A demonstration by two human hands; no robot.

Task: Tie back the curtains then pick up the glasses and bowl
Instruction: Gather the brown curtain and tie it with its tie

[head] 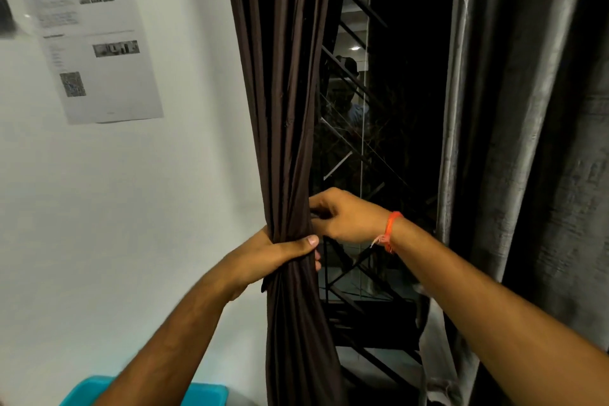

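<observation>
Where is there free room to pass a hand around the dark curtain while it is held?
Free: the gap between the brown curtain and the grey curtain, in front of the window grille; also the white wall side, left of the bundle. Crowded: the gathered waist, where the left hand has its grip and the right hand pinches just above.

No words or numbers can be read here. A white paper sheet (99,39) hangs on the wall (131,208), with lines of print, one bold dark heading, three small grey photos and a square patch that looks like a scan code. All of it is too blurry to read. No other thing carries a label or sign.
</observation>
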